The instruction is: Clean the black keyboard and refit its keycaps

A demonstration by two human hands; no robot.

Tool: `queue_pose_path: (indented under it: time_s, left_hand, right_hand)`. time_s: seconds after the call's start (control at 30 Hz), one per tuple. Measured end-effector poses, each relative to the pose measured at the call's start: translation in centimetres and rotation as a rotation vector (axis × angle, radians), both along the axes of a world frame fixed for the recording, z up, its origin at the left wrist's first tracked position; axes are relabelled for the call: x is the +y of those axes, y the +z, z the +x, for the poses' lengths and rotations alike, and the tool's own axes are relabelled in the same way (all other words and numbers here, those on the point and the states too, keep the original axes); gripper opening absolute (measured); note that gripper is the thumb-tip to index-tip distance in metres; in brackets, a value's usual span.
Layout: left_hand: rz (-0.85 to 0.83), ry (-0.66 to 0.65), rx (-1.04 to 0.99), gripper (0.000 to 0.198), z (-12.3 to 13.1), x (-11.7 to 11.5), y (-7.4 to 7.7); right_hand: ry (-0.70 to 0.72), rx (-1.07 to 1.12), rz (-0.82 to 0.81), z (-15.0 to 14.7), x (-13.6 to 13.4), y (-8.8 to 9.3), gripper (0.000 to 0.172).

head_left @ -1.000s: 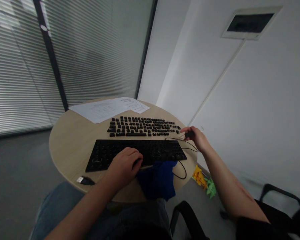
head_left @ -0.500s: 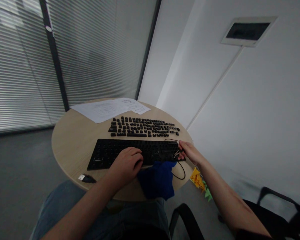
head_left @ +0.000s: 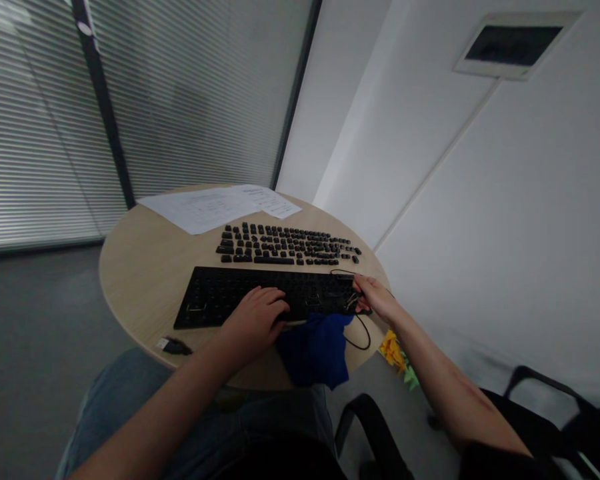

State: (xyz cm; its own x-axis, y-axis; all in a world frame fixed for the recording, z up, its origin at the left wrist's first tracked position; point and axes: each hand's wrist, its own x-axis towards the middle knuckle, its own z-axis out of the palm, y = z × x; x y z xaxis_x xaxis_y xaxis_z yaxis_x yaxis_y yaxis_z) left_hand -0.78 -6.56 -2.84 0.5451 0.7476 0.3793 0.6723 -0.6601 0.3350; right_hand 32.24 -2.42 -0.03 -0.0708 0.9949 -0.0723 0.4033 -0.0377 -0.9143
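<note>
A black keyboard point(head_left: 240, 280) with its keycaps off lies along the near part of the round table. My left hand point(head_left: 260, 317) rests flat on its front middle edge, fingers stretched over the board and the thumb partly hidden. At the keyboard's right end, my right hand point(head_left: 373, 297) is closed in a pinch around a wire keycap puller point(head_left: 351, 301), whose thin metal prongs point left, over the keys' area. Rows of loose black keycaps point(head_left: 280, 247) are laid out just behind the keyboard. In front of it, a blue cloth point(head_left: 317, 350) hangs over the table edge.
Printed papers point(head_left: 205, 208) lie at the back of the table point(head_left: 135, 267). A USB plug point(head_left: 174, 345) sits near the front left edge, and a black cable point(head_left: 367, 339) loops at the right. Yellow paper pieces point(head_left: 393, 350) and black chairs point(head_left: 540, 407) are beyond the right side.
The view has tilted slightly, shifting the table up a little in the picture. Both hands stay at nearly the same spots on the keyboard, the right still gripping the keycap puller.
</note>
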Motion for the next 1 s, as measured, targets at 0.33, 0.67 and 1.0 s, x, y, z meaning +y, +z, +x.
queue_pose_path:
  time_s: [0.33,0.67,1.0]
  left_hand:
    - [0.003,0.001,-0.006,0.023,-0.1,0.1,-0.1]
    - [0.003,-0.002,0.0,0.024,-0.2,0.2,-0.1]
    - [0.026,-0.005,-0.035,0.023,-0.3,0.4,-0.6]
  right_hand:
    - [-0.094,-0.088,0.235,-1.2,-2.2,-1.9,0.053]
    - [-0.171,0.33,0.196,-1.5,-1.8,-2.7,0.057]
    - [-0.232,0.432,0.223,-1.7,-1.5,-2.1,0.055]
